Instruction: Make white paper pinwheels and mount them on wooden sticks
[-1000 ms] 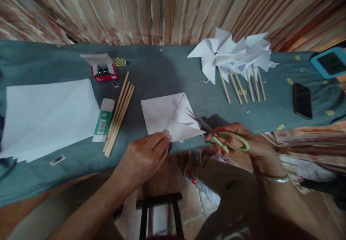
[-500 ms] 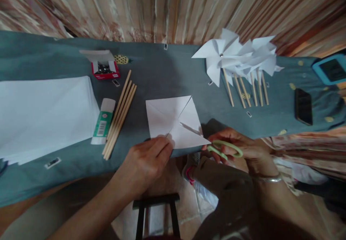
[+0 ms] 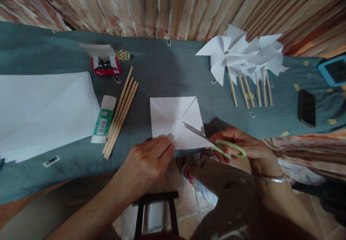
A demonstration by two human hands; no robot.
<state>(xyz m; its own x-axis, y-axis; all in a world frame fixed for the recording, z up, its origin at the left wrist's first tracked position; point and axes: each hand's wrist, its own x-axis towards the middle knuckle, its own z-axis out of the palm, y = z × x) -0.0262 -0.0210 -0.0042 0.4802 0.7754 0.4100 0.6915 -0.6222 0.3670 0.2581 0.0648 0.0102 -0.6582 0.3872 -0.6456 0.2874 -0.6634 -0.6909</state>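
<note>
A square sheet of white paper (image 3: 167, 115) lies near the table's front edge, with diagonal slits running in from its corners. My left hand (image 3: 151, 158) pinches the sheet's lower edge between thumb and fingers. In my right hand (image 3: 235, 144) is a pair of scissors (image 3: 229, 149) with pale green handles. Their blades, nearly closed, lie over the paper's lower right part and point toward its centre. Part of the handles is hidden by my fingers.
Left of the paper are several wooden sticks (image 3: 121, 115), a glue stick (image 3: 104, 119), a paper stack (image 3: 45, 112) and a red box of pins (image 3: 106, 65). Finished paper pinwheels (image 3: 224, 54) lie at the back right, near a phone (image 3: 307, 108) and a blue-framed device (image 3: 333, 70).
The scissors blades, before partly hidden in the cut with the paper's corner over them, now show whole above the sheet. The whole view has shifted slightly.
</note>
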